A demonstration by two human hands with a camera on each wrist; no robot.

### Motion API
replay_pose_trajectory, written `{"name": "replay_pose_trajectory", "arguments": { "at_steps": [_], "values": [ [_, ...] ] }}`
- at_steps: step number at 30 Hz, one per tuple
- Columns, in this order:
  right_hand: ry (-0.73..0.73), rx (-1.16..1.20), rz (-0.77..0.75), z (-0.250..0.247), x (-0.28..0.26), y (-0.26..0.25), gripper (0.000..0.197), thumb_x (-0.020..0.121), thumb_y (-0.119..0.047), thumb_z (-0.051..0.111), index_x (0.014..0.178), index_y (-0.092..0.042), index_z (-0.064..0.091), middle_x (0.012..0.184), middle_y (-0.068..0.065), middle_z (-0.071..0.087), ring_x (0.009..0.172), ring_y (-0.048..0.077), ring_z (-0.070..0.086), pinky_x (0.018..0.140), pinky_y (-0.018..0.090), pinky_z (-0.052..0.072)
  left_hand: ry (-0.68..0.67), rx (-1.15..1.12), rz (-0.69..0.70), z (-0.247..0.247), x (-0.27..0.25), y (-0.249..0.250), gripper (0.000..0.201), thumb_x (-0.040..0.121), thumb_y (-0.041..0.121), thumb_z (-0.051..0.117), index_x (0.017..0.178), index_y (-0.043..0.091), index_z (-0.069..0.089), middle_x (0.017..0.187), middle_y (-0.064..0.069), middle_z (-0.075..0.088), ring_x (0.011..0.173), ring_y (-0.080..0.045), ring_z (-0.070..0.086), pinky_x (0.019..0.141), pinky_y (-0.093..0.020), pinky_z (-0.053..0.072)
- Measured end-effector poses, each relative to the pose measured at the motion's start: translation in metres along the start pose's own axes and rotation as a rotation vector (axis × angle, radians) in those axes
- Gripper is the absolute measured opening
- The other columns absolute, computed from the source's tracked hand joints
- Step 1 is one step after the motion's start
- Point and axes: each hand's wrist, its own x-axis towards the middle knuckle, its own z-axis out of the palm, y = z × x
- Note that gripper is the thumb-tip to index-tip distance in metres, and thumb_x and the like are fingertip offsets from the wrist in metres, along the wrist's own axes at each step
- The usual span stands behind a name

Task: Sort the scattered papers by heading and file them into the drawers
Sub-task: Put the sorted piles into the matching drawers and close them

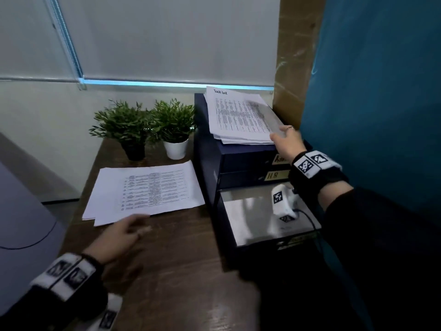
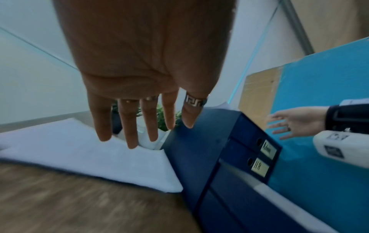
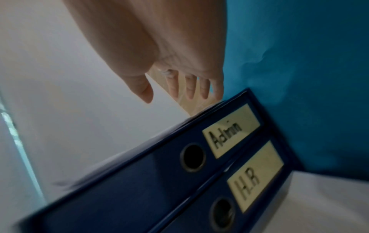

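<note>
A dark blue drawer unit (image 1: pixel 238 156) (image 2: pixel 199 149) stands on the right of the table, its upper drawers labelled "Admin" (image 3: pixel 229 130) and "H.R" (image 3: pixel 253 176). Its bottom drawer (image 1: pixel 296 241) is pulled out, with white paper (image 1: pixel 250 218) inside. A stack headed "Task List" (image 1: pixel 238 118) lies on top of the unit. My right hand (image 1: pixel 285 138) (image 3: pixel 179 88) reaches to its near right corner with straight fingers. A second printed stack (image 1: pixel 148 189) (image 2: pixel 99 157) lies on the table. My left hand (image 1: pixel 128 229) (image 2: pixel 137 119) hovers flat at that stack's near edge, holding nothing.
Two potted plants (image 1: pixel 124 125) (image 1: pixel 174 120) stand behind the table stack, by the wall. The brown wooden table (image 1: pixel 179 259) stretches toward me. A blue partition (image 1: pixel 370 91) closes off the right side. A grey surface (image 1: pixel 23 223) borders the table's left edge.
</note>
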Motion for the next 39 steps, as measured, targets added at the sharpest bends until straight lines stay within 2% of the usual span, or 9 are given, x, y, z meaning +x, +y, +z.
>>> {"name": "replay_pose_trajectory", "arguments": {
  "at_steps": [6,11,17,19,22,24,32,34,39],
  "values": [
    [-0.075,-0.199,0.1,0.007,0.048,0.013,0.065,0.083,-0.04,0.056,0.133,-0.001,0.041,0.135,0.026,0.045,0.122,0.04,0.046,0.103,0.045,0.038,0.137,-0.244,0.229,0.001,0.079,0.123,0.045,0.088,0.009,0.058,0.131,0.01,0.046,0.133,-0.01,0.05,0.115,-0.02,0.052,0.091,-0.025,0.038],
    [-0.074,-0.088,0.192,-0.001,0.073,0.022,0.087,0.077,-0.045,0.068,0.138,0.002,0.029,0.145,0.02,0.037,0.131,0.035,0.039,0.105,0.041,0.034,0.079,-0.333,0.319,0.028,0.122,0.189,0.078,0.082,0.045,0.057,0.146,0.017,0.021,0.151,-0.004,0.03,0.139,-0.024,0.029,0.117,-0.041,0.022],
    [-0.09,0.002,0.266,-0.007,0.086,0.025,0.084,0.065,-0.028,0.082,0.131,0.0,0.039,0.135,0.016,0.049,0.122,0.032,0.049,0.101,0.041,0.041,0.013,-0.308,0.275,0.052,0.138,0.204,0.053,0.087,0.011,0.058,0.136,0.005,0.038,0.132,0.001,0.048,0.126,-0.015,0.043,0.107,-0.024,0.029],
    [-0.129,0.013,0.262,-0.01,0.082,0.021,0.077,0.07,-0.023,0.08,0.132,0.0,0.041,0.134,0.016,0.05,0.117,0.03,0.052,0.09,0.035,0.047,0.036,-0.349,0.282,0.05,0.133,0.203,0.052,0.087,0.006,0.057,0.136,0.001,0.038,0.132,-0.001,0.048,0.129,-0.017,0.042,0.102,-0.021,0.03],
    [-0.185,0.21,0.218,-0.014,0.062,0.01,0.05,0.083,-0.008,0.065,0.128,-0.001,0.044,0.126,0.016,0.054,0.088,0.026,0.054,0.042,0.023,0.049,0.051,-0.434,0.251,0.044,0.118,0.198,0.065,0.088,0.006,0.057,0.143,0.003,0.024,0.149,-0.008,0.033,0.139,-0.017,0.029,0.113,-0.025,0.023],
    [-0.264,0.461,0.234,-0.019,0.035,0.003,0.034,0.087,0.001,0.056,0.119,-0.005,0.048,0.112,0.015,0.056,0.073,0.023,0.055,0.034,0.018,0.047,0.076,-0.502,0.232,0.036,0.104,0.187,0.066,0.088,0.008,0.058,0.144,0.009,0.024,0.151,-0.009,0.03,0.139,-0.018,0.028,0.115,-0.037,0.026],
    [-0.464,0.887,0.08,-0.017,-0.137,0.031,0.023,0.087,0.001,0.055,0.104,-0.014,0.052,0.101,0.004,0.068,0.076,0.017,0.067,0.049,0.024,0.057,0.11,-0.758,0.141,0.008,0.006,0.102,0.059,0.084,0.044,0.06,0.133,0.015,0.042,0.134,0.0,0.053,0.114,-0.008,0.058,0.096,-0.024,0.045],
    [-0.514,0.898,0.072,-0.012,-0.183,0.051,0.021,0.086,-0.001,0.056,0.102,-0.014,0.051,0.1,0.005,0.067,0.072,0.015,0.068,0.047,0.024,0.055,0.113,-0.899,0.149,0.008,-0.032,0.078,0.042,0.088,0.023,0.059,0.127,0.014,0.049,0.121,-0.003,0.064,0.096,-0.009,0.068,0.078,-0.024,0.057],
    [-0.617,0.668,0.012,0.018,-0.253,0.092,0.047,0.079,0.01,0.062,0.122,-0.007,0.051,0.102,-0.009,0.073,0.091,0.005,0.068,0.072,0.016,0.053,0.067,-0.869,0.171,0.025,-0.099,0.023,0.044,0.075,0.013,0.067,0.118,0.013,0.059,0.11,-0.001,0.07,0.1,-0.014,0.067,0.083,-0.027,0.056]
  ]
}}
